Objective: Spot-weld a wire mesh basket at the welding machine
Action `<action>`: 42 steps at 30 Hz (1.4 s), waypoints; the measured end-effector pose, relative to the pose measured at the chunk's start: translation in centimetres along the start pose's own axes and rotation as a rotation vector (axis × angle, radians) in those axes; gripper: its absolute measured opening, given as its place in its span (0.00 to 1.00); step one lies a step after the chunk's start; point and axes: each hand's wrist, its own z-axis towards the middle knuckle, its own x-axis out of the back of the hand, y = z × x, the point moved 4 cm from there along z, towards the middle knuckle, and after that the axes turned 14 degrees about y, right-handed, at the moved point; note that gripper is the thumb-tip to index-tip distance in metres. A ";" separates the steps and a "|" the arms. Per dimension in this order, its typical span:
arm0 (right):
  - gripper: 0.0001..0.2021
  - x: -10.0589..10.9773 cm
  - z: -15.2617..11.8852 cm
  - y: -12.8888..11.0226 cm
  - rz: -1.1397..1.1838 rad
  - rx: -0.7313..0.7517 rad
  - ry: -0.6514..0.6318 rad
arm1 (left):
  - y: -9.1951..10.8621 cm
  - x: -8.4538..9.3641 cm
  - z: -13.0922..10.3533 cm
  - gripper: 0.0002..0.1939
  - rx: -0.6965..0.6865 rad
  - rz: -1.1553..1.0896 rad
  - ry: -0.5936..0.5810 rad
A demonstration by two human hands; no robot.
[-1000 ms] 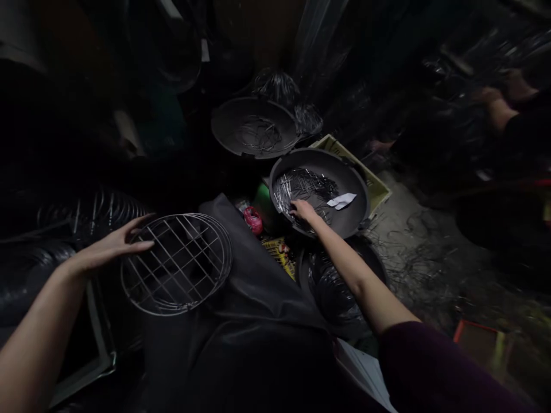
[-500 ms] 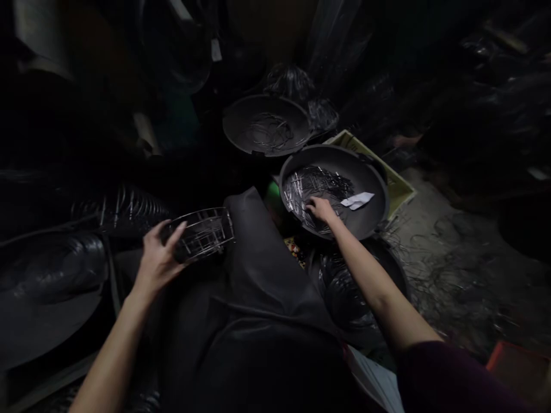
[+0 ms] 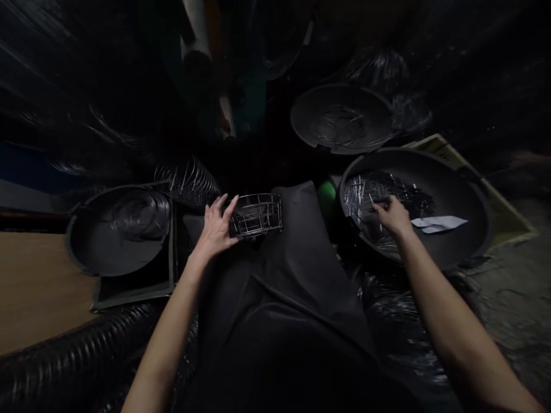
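Observation:
My left hand (image 3: 215, 229) grips one end of a small wire basket (image 3: 260, 213), its thumb below and its fingers spread along the upper edge. The basket sits over the dark apron (image 3: 297, 229) on my lap. Off to the right, my right hand (image 3: 392, 215) is inside a wide dark basin (image 3: 465, 195), with its fingertips pinched. A short bright piece of wire shows at those fingertips. Around them lie many cut wire pieces (image 3: 355, 192), and a folded white paper (image 3: 441, 223) is just right of the hand.
Another basin (image 3: 310, 123) with loose wire stands behind. On the left, a basin (image 3: 103, 252) holds a wire coil (image 3: 140, 215) on a crate. A yellow crate (image 3: 512, 215) is under the right basin. Black wrapped coils (image 3: 86, 350) lie at lower left.
The view has swung left, so everything appears further right. My right hand has lifted slightly from the wires, with a piece now showing at its fingertips. My left hand keeps the basket.

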 end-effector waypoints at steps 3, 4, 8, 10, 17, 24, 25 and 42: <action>0.17 -0.1 -3.4 -5.4 0.236 -0.045 -0.044 | -0.6 0.1 0.4 0.55 -0.012 -0.110 0.027; 0.18 -0.6 -4.9 -7.4 0.310 -0.045 -0.065 | -0.8 0.1 0.6 0.55 -0.015 -0.145 0.047; 0.17 -4.4 -11.5 -13.0 0.383 -0.027 -0.204 | -1.2 0.4 1.5 0.53 -0.022 -0.209 0.110; 0.18 -6.0 -13.4 -14.2 0.401 -0.076 -0.321 | -1.0 0.6 1.9 0.52 -0.028 -0.220 0.111; 0.14 -9.1 -12.7 -22.7 0.374 0.106 -0.854 | -0.1 0.7 1.9 0.43 0.006 -0.220 0.102; 0.18 -12.3 -13.6 -27.2 -0.058 0.874 -0.572 | -1.1 1.3 1.6 0.40 0.026 -0.259 0.113; 0.19 -12.5 -13.7 -27.4 -0.079 0.955 -0.569 | -1.4 1.7 1.8 0.39 0.029 -0.259 0.120; 0.15 -14.2 -5.5 -33.1 0.252 1.305 -0.377 | -4.2 5.7 9.8 0.38 0.023 -0.202 0.280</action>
